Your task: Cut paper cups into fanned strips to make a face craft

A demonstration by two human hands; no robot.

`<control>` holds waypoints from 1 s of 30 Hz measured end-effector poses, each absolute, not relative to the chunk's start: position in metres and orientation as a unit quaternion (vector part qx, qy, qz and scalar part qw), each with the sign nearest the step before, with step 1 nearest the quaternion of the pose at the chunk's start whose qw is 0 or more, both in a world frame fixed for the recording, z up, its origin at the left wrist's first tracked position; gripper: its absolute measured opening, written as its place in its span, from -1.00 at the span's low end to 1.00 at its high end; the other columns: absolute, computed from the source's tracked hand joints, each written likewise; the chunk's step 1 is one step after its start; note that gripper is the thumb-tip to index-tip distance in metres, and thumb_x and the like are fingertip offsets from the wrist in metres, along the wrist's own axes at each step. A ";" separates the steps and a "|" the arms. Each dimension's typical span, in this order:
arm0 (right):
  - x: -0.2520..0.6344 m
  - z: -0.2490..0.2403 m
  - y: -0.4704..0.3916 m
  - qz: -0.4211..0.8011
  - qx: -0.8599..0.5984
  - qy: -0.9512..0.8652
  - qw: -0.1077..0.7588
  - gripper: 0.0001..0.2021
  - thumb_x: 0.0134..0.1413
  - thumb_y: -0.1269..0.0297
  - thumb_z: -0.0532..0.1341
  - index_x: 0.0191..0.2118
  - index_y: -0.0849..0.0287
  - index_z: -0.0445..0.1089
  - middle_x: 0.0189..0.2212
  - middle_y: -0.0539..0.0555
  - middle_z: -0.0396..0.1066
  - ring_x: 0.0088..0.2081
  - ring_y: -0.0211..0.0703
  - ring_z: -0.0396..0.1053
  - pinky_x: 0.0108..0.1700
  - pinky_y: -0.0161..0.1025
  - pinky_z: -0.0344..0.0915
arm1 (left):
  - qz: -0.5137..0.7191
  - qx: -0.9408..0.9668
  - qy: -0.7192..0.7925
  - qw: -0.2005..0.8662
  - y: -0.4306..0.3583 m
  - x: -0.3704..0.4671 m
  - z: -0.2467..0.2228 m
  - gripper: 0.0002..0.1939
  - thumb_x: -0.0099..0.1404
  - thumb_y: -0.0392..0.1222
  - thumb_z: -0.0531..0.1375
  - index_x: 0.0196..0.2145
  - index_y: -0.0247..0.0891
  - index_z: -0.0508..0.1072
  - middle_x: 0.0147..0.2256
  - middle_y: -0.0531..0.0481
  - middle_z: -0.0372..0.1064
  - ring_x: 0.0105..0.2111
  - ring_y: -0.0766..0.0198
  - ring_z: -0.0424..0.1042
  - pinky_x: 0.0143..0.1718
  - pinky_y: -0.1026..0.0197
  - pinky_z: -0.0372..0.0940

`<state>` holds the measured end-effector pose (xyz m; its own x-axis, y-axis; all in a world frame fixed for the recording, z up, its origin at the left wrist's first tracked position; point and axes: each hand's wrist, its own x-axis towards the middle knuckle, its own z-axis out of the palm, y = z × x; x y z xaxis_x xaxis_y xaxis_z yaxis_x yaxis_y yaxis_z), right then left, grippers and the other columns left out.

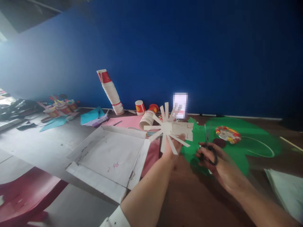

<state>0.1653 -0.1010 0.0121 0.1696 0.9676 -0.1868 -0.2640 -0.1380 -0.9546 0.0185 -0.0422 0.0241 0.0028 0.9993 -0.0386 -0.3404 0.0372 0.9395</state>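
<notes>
In the middle of the head view my left hand [174, 145] grips a paper cup [168, 128] whose wall is cut into several white strips that fan out like rays. Part of that hand is hidden behind the strips. To its right, my right hand [219, 162] is closed around the black handles of a pair of scissors [206, 135], blades pointing up and away. The blades are apart from the cup. Green paper [196, 151] lies beneath both hands. Just beyond the scissors sits a round ring [228, 135] wrapped in red and yellow.
A white open box lid [106, 154] lies left of my arm. Along the blue wall [151, 56] stand a tall leaning stack of cups [112, 94], a red-and-white cup [140, 107] and a lit, blurred phone-like screen [180, 105]. White sheets [285, 192] lie at right.
</notes>
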 end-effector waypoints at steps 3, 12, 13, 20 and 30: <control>0.170 0.016 -0.102 0.536 -0.537 -0.378 0.530 -0.47 -0.24 -0.08 0.52 -0.15 0.10 0.50 -0.37 0.04 0.51 -0.25 -0.06 0.48 -0.43 -0.31 0.44 | 0.596 0.403 0.370 0.588 -0.034 0.008 0.023 -0.76 0.08 -0.21 0.31 -0.25 -0.29 0.50 -0.27 -0.09 0.50 -0.33 0.24 0.45 -0.33 0.23 0.33; 0.177 0.014 -0.102 0.551 -0.541 -0.450 0.449 -0.47 -0.13 -0.12 0.45 -0.07 0.09 0.51 -0.37 0.07 0.52 -0.27 -0.02 0.47 -0.53 -0.32 0.33 | 0.584 0.390 0.421 0.574 -0.025 0.001 0.020 -0.83 0.02 -0.23 0.31 -0.38 -0.30 0.48 -0.47 0.04 0.42 -0.49 0.37 0.33 -0.42 0.32 0.21; 0.177 0.013 -0.102 0.549 -0.540 -0.460 0.442 -0.46 -0.11 -0.12 0.44 -0.05 0.10 0.50 -0.39 0.06 0.52 -0.32 -0.05 0.46 -0.53 -0.31 0.33 | 0.584 0.392 0.422 0.571 -0.024 0.001 0.020 -0.83 0.02 -0.23 0.31 -0.38 -0.29 0.49 -0.46 0.04 0.43 -0.48 0.36 0.34 -0.40 0.32 0.22; 0.181 0.009 -0.100 0.529 -0.557 -0.493 0.410 -0.43 -0.07 -0.16 0.41 0.00 0.11 0.52 -0.45 0.01 0.51 -0.59 -0.29 0.30 -0.58 -0.33 0.25 | 0.568 0.427 0.448 0.542 -0.026 -0.003 0.024 -0.88 0.05 -0.20 0.28 -0.42 -0.29 0.49 -0.51 0.09 0.39 -0.51 0.39 0.28 -0.41 0.32 0.18; 0.183 0.010 -0.099 0.521 -0.577 -0.470 0.418 -0.36 -0.17 -0.17 0.45 0.01 0.13 0.59 -0.52 0.03 0.49 -0.61 -0.34 0.18 -0.67 -0.40 0.00 | 0.561 0.432 0.435 0.556 -0.029 -0.001 0.028 -0.89 0.07 -0.22 0.28 -0.40 -0.28 0.50 -0.51 0.09 0.40 -0.51 0.38 0.29 -0.42 0.32 0.17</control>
